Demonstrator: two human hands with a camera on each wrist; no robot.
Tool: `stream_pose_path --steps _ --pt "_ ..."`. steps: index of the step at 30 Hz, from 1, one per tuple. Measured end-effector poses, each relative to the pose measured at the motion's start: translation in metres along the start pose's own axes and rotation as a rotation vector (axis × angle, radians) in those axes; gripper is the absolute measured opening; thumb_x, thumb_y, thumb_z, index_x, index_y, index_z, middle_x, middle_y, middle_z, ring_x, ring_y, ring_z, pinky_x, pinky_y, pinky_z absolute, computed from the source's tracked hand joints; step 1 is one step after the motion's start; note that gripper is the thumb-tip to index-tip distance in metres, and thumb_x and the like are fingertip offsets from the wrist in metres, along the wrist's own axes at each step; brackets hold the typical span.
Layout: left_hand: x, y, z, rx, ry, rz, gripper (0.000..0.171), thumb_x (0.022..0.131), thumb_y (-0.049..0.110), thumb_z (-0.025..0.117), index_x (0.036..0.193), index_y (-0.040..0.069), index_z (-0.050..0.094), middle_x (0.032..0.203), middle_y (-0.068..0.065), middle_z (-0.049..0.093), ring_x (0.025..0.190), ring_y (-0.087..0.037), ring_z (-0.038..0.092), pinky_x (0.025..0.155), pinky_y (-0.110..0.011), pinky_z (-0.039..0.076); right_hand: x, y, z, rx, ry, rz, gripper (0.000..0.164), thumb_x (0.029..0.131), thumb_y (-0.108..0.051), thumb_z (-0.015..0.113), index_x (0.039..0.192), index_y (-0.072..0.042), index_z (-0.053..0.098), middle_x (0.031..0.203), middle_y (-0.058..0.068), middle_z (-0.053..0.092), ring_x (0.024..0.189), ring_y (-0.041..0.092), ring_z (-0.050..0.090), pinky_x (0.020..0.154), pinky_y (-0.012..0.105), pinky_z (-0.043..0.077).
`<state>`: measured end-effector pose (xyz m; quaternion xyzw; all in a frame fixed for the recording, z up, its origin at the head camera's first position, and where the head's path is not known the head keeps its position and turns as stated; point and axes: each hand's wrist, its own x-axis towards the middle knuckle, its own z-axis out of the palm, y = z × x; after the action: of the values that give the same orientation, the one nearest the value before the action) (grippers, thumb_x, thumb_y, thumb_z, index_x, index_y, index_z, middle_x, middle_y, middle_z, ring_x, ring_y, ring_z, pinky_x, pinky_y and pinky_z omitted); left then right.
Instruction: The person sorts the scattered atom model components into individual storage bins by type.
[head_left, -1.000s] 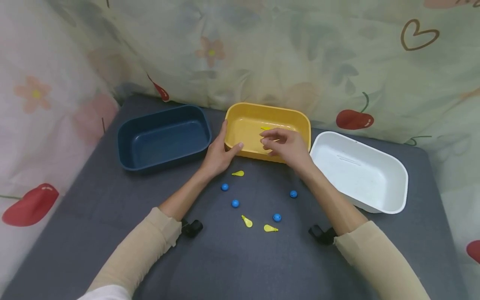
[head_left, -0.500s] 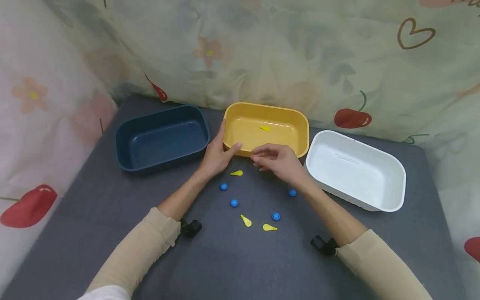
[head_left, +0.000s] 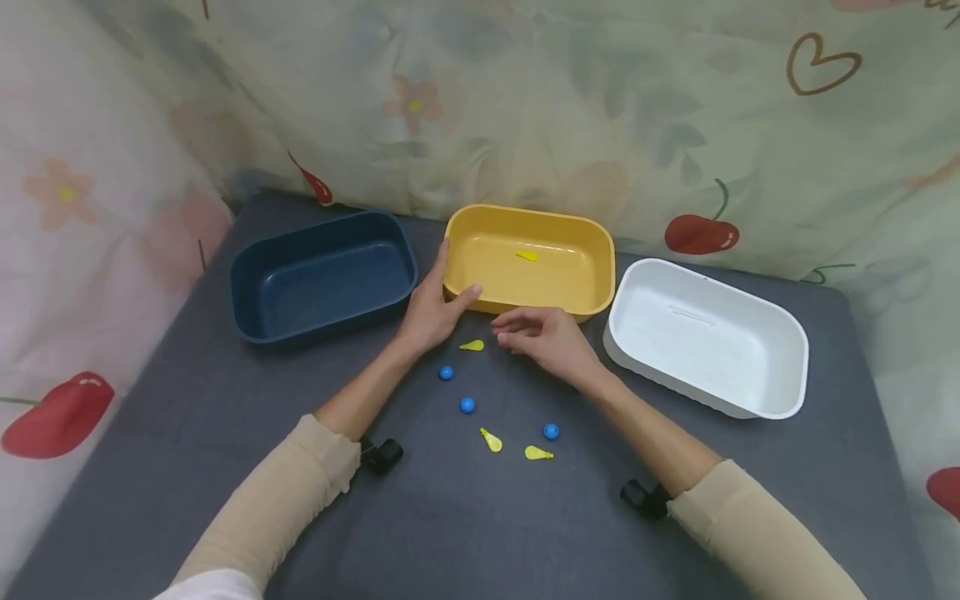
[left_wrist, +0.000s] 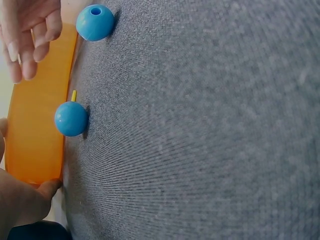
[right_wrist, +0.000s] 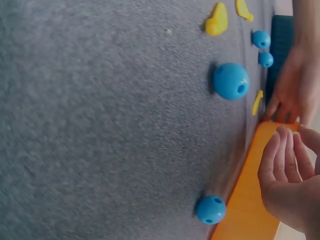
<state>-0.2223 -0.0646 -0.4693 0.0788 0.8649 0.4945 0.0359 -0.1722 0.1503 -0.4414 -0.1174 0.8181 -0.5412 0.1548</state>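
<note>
My left hand (head_left: 432,312) rests at the left front corner of the yellow bin (head_left: 540,306), thumb by the front rim, fingers along the side wall. Inside the bin lies one yellow teardrop-shaped piece (head_left: 528,256). Just in front of it hovers my right hand (head_left: 543,337), fingers loosely bent, holding nothing. Nearest its fingertips is another yellow teardrop-shaped piece (head_left: 472,345) on the table. In the right wrist view, the right hand (right_wrist: 292,175) appears with nothing between thumb and fingers. One blue bead (right_wrist: 210,209) there is hidden by the right arm in the head view.
Blue beads with holes (head_left: 468,405) and two yellow teardrop pieces (head_left: 491,440) lie on the grey cloth nearer the person. A dark blue bin (head_left: 322,325) stands at left, a white bin (head_left: 675,379) at right. A patterned curtain (head_left: 555,108) hangs behind.
My right hand has come out of the yellow bin, moving toward the person and slightly left. The yellow piece in the bin is now uncovered. My left hand stays at the bin's corner.
</note>
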Motion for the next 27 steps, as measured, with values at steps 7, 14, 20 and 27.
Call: stream_pose_path --steps 7,14,20,27 --pt "-0.001 0.001 -0.001 -0.008 0.004 -0.007 0.089 0.098 0.040 0.063 0.161 0.021 0.004 0.165 -0.002 0.018 0.148 -0.018 0.024 0.119 -0.036 0.021 0.004 0.007 0.008 -0.038 0.012 -0.012 0.023 0.093 -0.016 0.072 0.115 -0.009 0.073 0.105 0.002 0.074 0.090 0.015 0.071 0.082 0.029 0.056" --pt "0.000 0.001 0.000 -0.008 0.003 0.003 0.089 0.098 0.038 0.064 0.161 0.019 0.005 0.164 -0.005 0.020 0.148 -0.020 0.025 0.119 -0.037 0.023 0.009 0.010 0.016 -0.081 -0.001 -0.003 0.023 0.092 -0.014 0.072 0.114 -0.006 0.073 0.104 0.004 0.074 0.090 0.014 0.071 0.084 0.030 0.056" --pt "0.001 0.000 0.001 -0.007 0.003 0.000 0.090 0.097 0.039 0.064 0.161 0.018 0.005 0.164 -0.005 0.021 0.147 -0.020 0.025 0.118 -0.037 0.023 0.013 0.012 0.022 -0.105 -0.002 -0.023 0.022 0.091 -0.011 0.073 0.112 -0.005 0.073 0.102 0.005 0.074 0.089 0.014 0.071 0.082 0.030 0.057" --pt "0.000 -0.001 0.001 -0.027 0.005 0.003 0.089 0.097 0.040 0.064 0.161 0.021 0.005 0.164 -0.004 0.020 0.147 -0.019 0.024 0.118 -0.037 0.023 0.016 0.015 0.031 -0.151 0.021 -0.008 0.021 0.090 -0.010 0.074 0.111 -0.006 0.074 0.097 0.003 0.075 0.085 0.012 0.071 0.079 0.028 0.057"
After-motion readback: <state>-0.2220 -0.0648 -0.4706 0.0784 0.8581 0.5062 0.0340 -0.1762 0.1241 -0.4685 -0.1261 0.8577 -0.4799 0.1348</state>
